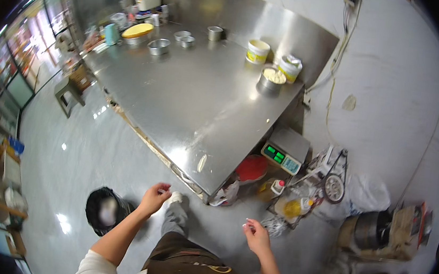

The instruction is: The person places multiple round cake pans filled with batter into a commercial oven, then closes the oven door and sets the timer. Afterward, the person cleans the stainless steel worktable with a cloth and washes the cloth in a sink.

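My left hand point(154, 199) hangs half curled in the air before the near corner of the stainless steel table point(192, 94), with nothing visible in it. To its lower left stands a bin lined with a black bag point(93, 212). Apart from the left, my right hand point(258, 238) is loosely bent over the floor, holding nothing; whitish residue shows on its fingertips. A pale smear point(201, 162) marks the tabletop near its corner. Farther back on the right, a round metal pan point(269, 87) holds pale yellow lumps beside two white-and-yellow tubs point(257, 52).
Under the table's right side are a digital scale point(286, 148), a red lid point(251, 167) and oil bottles point(296, 207). Belt-driven machinery point(333, 188) lines the right wall. Several round tins point(159, 47) sit at the back left. A plastic stool point(68, 93) stands left.
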A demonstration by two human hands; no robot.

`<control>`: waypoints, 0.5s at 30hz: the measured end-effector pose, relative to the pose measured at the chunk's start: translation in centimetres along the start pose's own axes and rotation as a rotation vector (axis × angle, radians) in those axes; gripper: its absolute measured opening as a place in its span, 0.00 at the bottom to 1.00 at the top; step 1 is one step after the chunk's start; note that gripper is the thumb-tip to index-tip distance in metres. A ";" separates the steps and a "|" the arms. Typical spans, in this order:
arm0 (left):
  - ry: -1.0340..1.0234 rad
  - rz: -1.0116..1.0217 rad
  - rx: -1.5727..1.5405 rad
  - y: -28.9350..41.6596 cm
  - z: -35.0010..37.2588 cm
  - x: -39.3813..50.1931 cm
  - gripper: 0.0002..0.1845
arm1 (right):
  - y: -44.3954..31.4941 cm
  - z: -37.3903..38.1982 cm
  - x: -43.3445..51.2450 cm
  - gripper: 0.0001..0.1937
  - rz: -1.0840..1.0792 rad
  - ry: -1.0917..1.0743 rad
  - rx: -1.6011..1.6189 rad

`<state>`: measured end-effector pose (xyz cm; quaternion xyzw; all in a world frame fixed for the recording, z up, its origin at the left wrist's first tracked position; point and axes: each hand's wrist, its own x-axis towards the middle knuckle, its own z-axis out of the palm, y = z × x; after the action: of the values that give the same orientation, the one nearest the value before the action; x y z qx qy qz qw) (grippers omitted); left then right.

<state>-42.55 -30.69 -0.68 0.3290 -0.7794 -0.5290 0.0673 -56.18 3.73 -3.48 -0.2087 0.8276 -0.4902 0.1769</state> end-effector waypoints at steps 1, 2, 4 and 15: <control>-0.005 0.014 -0.040 1.0 -0.2 4.3 0.19 | -0.1 1.1 1.3 0.16 0.098 0.042 -0.071; -0.023 0.023 -0.042 2.3 -0.4 8.8 0.18 | -0.3 1.8 2.5 0.15 0.136 0.097 -0.109; -0.109 0.064 -0.022 5.1 0.1 17.5 0.18 | -0.5 3.4 4.0 0.15 0.257 0.240 -0.142; -0.361 0.265 0.087 17.5 13.6 54.6 0.17 | 1.6 21.0 -0.6 0.12 1.033 0.778 0.241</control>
<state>-98.73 -48.10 -4.66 0.1264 -0.8373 -0.5316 -0.0190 -45.49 -10.71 -14.40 0.4293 0.7641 -0.4711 0.0996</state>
